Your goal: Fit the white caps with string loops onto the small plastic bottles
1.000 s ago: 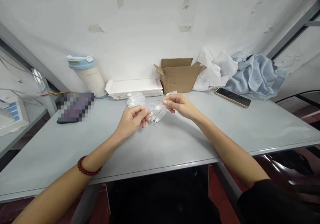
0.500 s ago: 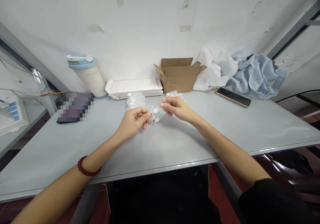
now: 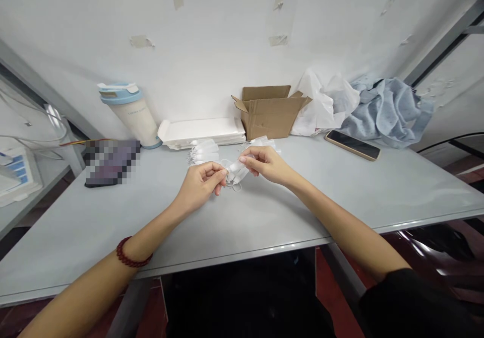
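Observation:
My left hand (image 3: pixel 202 183) and my right hand (image 3: pixel 264 163) meet over the middle of the grey table (image 3: pixel 264 212). Both pinch a small translucent white plastic piece with a thin cord (image 3: pixel 235 169) between fingertips. The left fingers close on its near end, the right thumb and forefinger on its far end. More white pieces of the same kind (image 3: pixel 204 150) lie in a loose pile just behind my left hand, and a few others (image 3: pixel 264 141) lie behind my right hand.
Against the wall stand a blue-lidded tumbler (image 3: pixel 130 114), a stack of flat white boxes (image 3: pixel 202 131), an open cardboard box (image 3: pixel 269 110), a white plastic bag (image 3: pixel 323 104) and blue cloth (image 3: pixel 389 111). A phone (image 3: pixel 352 145) lies at right, a dark item (image 3: pixel 109 162) at left.
My two hands have drawn closer together over the white piece, the right hand shifting slightly left and toward me. Nothing else on the table moved.

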### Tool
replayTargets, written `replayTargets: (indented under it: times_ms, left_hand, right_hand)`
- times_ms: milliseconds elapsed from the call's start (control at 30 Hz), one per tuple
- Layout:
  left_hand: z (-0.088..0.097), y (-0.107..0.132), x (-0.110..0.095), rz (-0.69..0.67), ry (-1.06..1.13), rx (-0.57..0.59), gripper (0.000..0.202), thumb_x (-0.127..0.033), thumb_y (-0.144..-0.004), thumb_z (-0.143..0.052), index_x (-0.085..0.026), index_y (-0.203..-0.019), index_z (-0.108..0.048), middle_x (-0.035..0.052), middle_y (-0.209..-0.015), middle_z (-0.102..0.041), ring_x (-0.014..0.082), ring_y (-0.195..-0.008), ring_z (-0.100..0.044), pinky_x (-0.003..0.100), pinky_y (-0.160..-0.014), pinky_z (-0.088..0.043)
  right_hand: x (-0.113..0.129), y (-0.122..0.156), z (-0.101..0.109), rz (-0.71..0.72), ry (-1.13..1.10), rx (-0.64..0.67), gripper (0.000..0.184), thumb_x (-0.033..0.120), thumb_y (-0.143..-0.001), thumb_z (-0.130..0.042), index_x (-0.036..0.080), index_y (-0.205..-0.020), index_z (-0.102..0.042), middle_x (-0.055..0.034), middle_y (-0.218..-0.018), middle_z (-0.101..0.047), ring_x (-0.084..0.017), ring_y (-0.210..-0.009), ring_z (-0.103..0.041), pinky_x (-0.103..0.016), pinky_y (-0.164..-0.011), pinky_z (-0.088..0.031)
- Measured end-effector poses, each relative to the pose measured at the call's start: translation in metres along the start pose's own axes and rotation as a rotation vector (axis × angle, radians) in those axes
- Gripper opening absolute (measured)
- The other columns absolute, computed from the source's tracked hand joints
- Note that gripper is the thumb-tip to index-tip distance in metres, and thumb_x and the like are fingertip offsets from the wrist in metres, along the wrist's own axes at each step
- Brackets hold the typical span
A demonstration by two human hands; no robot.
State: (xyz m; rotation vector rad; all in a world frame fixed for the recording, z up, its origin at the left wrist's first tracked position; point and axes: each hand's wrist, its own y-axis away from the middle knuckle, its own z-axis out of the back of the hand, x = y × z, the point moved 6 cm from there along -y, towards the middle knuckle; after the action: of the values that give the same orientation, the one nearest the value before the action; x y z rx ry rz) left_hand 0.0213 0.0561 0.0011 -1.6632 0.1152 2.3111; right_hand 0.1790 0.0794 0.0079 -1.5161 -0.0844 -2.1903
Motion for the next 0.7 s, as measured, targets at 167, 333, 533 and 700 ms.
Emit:
replayTargets:
  times_ms: [167,333,533,700]
  left_hand:
    - [0.004,-0.003,0.002,-0.017,-0.101,-0.026,0.019,-0.034,-0.081,-0.057,-0.016,-0.074,-0.059,-0.0003,-0.061,-0.061,0.0103,-0.046,-0.051,0.024,-0.050,-0.042]
    - [0.020,-0.002,-0.005,-0.264,-0.499,-0.236,0.016,-0.032,-0.084,-0.051,-0.019,-0.077,-0.058,0.0010,-0.065,-0.063,0.0139,-0.055,-0.054,0.026,-0.057,-0.040]
    - [0.021,-0.006,0.003,-0.269,-0.780,-0.233,0.019,-0.031,-0.086,-0.047,-0.021,-0.073,-0.056,0.0034,-0.067,-0.063,0.0187,-0.060,-0.055,0.027,-0.057,-0.034]
    - [0.014,-0.008,0.008,-0.191,-0.869,-0.127,0.019,-0.028,-0.083,-0.050,-0.021,-0.066,-0.053,0.0053,-0.064,-0.063,0.0225,-0.059,-0.056,0.028,-0.053,-0.028]
  right_hand:
    - [-0.005,-0.005,0.005,0.057,0.092,0.002,0.033,0.047,-0.089,-0.049,0.015,-0.087,-0.059,-0.0006,-0.068,-0.057,-0.011,-0.059,-0.050,-0.024,-0.057,-0.040]
    - [-0.020,-0.013,0.039,0.114,0.587,-0.201,0.019,0.028,-0.090,-0.050,0.014,-0.101,-0.056,-0.0115,-0.101,-0.061,-0.019,-0.086,-0.056,-0.030,-0.074,-0.042]
    - [-0.045,-0.016,0.065,-0.081,0.922,-0.130,0.011,0.012,-0.082,-0.057,0.012,-0.091,-0.062,-0.0137,-0.094,-0.062,-0.024,-0.088,-0.056,-0.031,-0.073,-0.039]
    - [-0.047,-0.018,0.052,-0.038,0.884,-0.074,0.014,0.024,-0.086,-0.057,0.012,-0.089,-0.063,-0.0133,-0.096,-0.065,-0.022,-0.086,-0.058,-0.030,-0.072,-0.039]
